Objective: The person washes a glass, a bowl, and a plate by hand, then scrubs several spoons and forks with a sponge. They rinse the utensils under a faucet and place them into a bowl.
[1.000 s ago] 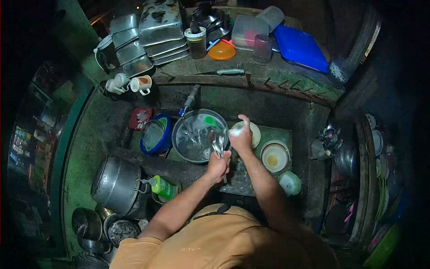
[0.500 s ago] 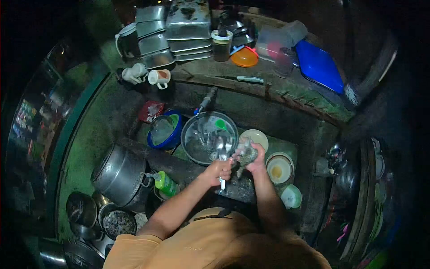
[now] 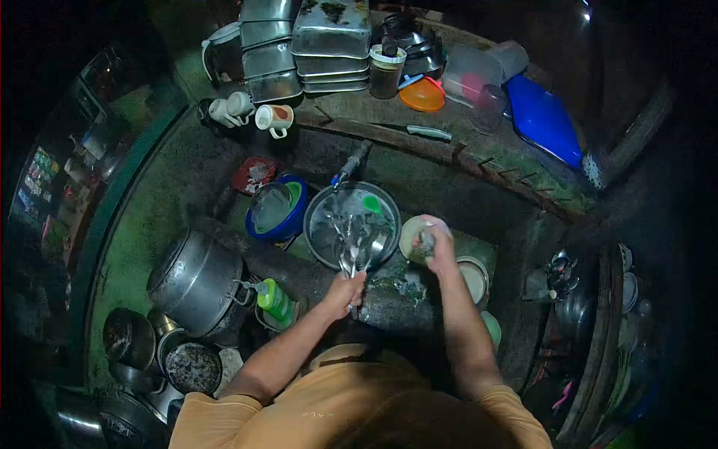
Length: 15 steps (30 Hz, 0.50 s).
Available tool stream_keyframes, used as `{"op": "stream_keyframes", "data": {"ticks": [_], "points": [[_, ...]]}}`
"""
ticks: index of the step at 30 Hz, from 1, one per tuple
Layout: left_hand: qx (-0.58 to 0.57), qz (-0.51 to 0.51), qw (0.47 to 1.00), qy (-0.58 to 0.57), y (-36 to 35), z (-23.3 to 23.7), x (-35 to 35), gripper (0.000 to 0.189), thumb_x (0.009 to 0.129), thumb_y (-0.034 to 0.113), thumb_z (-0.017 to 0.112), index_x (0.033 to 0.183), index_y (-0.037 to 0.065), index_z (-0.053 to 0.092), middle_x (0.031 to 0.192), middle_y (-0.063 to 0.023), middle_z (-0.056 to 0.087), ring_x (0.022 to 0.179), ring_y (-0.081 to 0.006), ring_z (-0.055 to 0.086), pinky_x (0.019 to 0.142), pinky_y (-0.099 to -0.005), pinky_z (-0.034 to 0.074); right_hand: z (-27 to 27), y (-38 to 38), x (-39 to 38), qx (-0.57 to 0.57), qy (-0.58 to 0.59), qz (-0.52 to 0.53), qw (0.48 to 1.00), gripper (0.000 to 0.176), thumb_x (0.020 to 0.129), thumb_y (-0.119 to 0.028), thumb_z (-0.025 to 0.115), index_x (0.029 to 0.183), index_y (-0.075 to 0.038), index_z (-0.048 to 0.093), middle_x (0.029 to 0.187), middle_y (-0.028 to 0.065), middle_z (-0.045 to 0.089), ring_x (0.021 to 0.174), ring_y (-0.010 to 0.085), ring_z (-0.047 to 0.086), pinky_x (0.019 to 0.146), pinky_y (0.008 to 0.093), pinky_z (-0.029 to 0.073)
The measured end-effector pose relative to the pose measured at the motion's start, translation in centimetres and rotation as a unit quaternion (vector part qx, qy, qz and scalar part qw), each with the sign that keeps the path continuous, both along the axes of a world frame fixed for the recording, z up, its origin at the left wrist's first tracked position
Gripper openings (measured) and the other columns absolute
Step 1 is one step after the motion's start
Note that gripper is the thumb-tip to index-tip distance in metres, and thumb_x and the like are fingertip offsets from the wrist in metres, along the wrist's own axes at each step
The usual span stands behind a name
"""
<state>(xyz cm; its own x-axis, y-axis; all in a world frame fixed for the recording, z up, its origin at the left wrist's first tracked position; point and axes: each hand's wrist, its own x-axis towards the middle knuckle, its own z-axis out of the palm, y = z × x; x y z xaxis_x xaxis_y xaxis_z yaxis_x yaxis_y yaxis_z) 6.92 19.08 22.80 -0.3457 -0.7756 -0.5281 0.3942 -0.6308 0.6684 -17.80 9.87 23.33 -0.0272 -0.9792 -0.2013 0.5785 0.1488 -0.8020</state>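
My left hand (image 3: 347,292) is wrapped round the handles of several forks and spoons (image 3: 378,245), their heads spread over the near rim of a dark basin (image 3: 308,239). The basin holds cloudy, sudsy water, with a green utensil head (image 3: 371,203) showing in it. My right hand (image 3: 440,241) grips a wet, greyish scrubbing pad (image 3: 427,241) above a cream bowl (image 3: 408,241), apart from the cutlery. A second white bowl (image 3: 474,280) and a pale green bowl (image 3: 491,329) lie partly behind my right forearm.
A tap (image 3: 351,163) points into the basin, beside a blue tub (image 3: 259,228). To the left stand a large metal pot (image 3: 196,280) and a green soap bottle (image 3: 275,301). Metal trays (image 3: 333,37), mugs (image 3: 274,120) and a knife (image 3: 429,132) sit on the ledge behind.
The scrubbing pad has come away from the cutlery as my right hand moved up and right, over the cream bowl. My left hand has shifted slightly left with the cutlery.
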Motion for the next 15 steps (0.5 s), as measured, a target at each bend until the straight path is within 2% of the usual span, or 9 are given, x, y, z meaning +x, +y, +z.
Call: {"op": "stream_keyframes", "data": {"ticks": [2,3,4,5,8,10,12,14,15], "points": [[-0.034,0.009,0.997,-0.063,-0.9,0.5,-1.0,0.02,0.093,0.021,0.056,0.077,0.011,0.048,0.056,0.0027,0.042,0.042,-0.0076,0.036,0.038,-0.0253,0.028,0.2,1.7,2.4,0.013,-0.057,0.101,0.993,0.024,0.08,-0.007,0.057,0.102,-0.001,0.053,0.08,0.0112,0.06,0.066,0.0217,0.062,0.059,0.0328,0.052],[-0.068,0.017,0.989,-0.129,-1.1,0.7,-1.8,0.019,0.093,0.021,0.056,0.078,0.01,0.05,0.057,0.0015,0.046,0.043,-0.0084,0.039,0.038,-0.0258,0.03,0.6,2.4,4.3,0.108,0.018,0.078,0.991,0.02,0.081,-0.007,0.059,0.099,0.0,0.054,0.078,0.0113,0.06,0.066,0.0214,0.062,0.059,0.0326,0.051],[-0.128,-0.002,0.962,-0.241,-1.6,-1.0,-2.5,0.021,0.092,0.024,0.058,0.082,0.006,0.053,0.061,-0.0014,0.053,0.046,-0.0105,0.046,0.041,-0.0267,0.035,-0.6,2.6,5.5,0.098,-0.005,0.098,0.99,0.019,0.082,-0.009,0.057,0.099,-0.001,0.054,0.079,0.0113,0.06,0.067,0.0221,0.062,0.059,0.0347,0.052],[-0.158,-0.009,0.951,-0.267,-1.8,-1.9,-3.2,0.025,0.09,0.027,0.06,0.084,0.003,0.054,0.062,-0.003,0.056,0.048,-0.0114,0.049,0.045,-0.0272,0.039,-1.8,2.4,6.3,0.088,-0.029,0.119,0.989,0.018,0.084,-0.011,0.055,0.1,-0.002,0.055,0.08,0.0112,0.06,0.067,0.0228,0.062,0.059,0.0369,0.052],[-0.231,0.062,0.938,-0.25,-1.6,-4.3,-3.6,0.027,0.09,0.029,0.06,0.085,0.003,0.057,0.061,-0.0017,0.056,0.048,-0.011,0.048,0.047,-0.0264,0.04,-2.0,1.5,6.7,0.104,-0.058,0.092,0.989,0.015,0.084,-0.012,0.055,0.095,-0.003,0.057,0.079,0.0106,0.061,0.066,0.0228,0.062,0.059,0.0371,0.053],[-0.229,0.075,0.92,-0.309,-2.5,-8.7,-2.5,0.027,0.091,0.031,0.058,0.087,0.004,0.06,0.059,-0.0003,0.055,0.047,-0.0109,0.048,0.046,-0.0262,0.039,0.1,1.2,6.7,0.159,0.014,0.069,0.985,0.014,0.083,-0.012,0.056,0.093,-0.003,0.059,0.079,0.0087,0.061,0.065,0.0217,0.061,0.062,0.0354,0.052],[-0.184,0.112,0.943,-0.252,-3.0,-5.8,-2.1,0.028,0.091,0.032,0.059,0.087,0.004,0.062,0.058,-0.0001,0.055,0.047,-0.0106,0.048,0.046,-0.0267,0.039,-1.5,0.7,7.0,0.162,0.038,0.055,0.985,0.015,0.083,-0.012,0.057,0.095,-0.003,0.06,0.08,0.0085,0.062,0.066,0.0208,0.061,0.063,0.0343,0.051],[-0.08,0.136,0.973,-0.168,-3.8,-1.4,-2.0,0.03,0.089,0.033,0.061,0.086,0.004,0.066,0.059,0.0003,0.055,0.049,-0.009,0.048,0.046,-0.0279,0.038,-3.1,0.7,8.0,0.072,0.235,0.052,0.968,0.015,0.081,-0.011,0.061,0.093,-0.002,0.062,0.08,0.0064,0.063,0.067,0.017,0.059,0.062,0.0319,0.049],[-0.079,0.136,0.973,-0.167,-4.9,-2.3,-2.1,0.03,0.089,0.033,0.061,0.086,0.004,0.066,0.059,0.0003,0.055,0.049,-0.009,0.048,0.046,-0.0279,0.038,-2.7,0.8,8.8,0.073,0.236,0.052,0.968,0.015,0.081,-0.011,0.061,0.093,-0.002,0.062,0.08,0.0064,0.063,0.067,0.017,0.059,0.062,0.0319,0.049]]}}
